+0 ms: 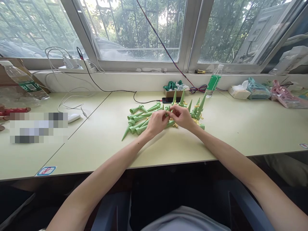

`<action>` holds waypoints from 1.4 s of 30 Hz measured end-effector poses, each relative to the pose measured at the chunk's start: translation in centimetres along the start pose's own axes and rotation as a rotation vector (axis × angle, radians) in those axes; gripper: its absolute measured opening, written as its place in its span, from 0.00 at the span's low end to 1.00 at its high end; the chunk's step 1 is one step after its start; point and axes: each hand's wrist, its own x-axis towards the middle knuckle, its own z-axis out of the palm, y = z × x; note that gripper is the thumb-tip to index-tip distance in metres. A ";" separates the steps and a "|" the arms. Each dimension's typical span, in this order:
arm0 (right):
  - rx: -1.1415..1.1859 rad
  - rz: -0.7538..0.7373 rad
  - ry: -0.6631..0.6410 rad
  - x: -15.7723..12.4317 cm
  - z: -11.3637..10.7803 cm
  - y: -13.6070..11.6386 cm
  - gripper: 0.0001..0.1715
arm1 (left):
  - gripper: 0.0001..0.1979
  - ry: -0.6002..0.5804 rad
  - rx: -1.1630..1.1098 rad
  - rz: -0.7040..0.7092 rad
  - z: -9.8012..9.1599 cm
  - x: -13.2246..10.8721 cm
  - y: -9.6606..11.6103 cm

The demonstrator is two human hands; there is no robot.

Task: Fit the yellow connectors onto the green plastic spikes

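Observation:
Above the pale table my left hand (157, 122) and my right hand (182, 116) meet, fingers closed in a pinch. Between the fingertips is a green plastic watering spike (167, 108), mostly covered by them. To the left lie several loose green watering spikes (139, 118), pointed cones with ribbed caps, heaped on the table. On the right, several more spikes (200, 107) stand upright with small yellow valves (197, 122) at their sides. Whether my right fingers also pinch a small yellow valve is hidden.
Behind the spikes are a dark phone (167, 100) on a cable and a small box (170, 93) of green wrappers. A green-labelled bottle (213, 81) stands at back right, near a tissue pack (239, 91). A white mouse (73, 118) and another bottle (25, 81) are left.

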 end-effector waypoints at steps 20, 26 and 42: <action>-0.131 0.050 0.127 0.7 -0.7 1.2 0.11 | 0.05 0.039 -0.037 -0.008 0.0 -0.1 0.0; -0.137 0.054 0.079 0.7 -0.6 1.4 0.11 | 0.05 0.019 -0.032 -0.016 0.0 -0.2 0.0; -0.120 0.109 0.038 0.7 -0.6 1.2 0.11 | 0.05 -0.026 -0.005 -0.018 0.0 -0.1 0.0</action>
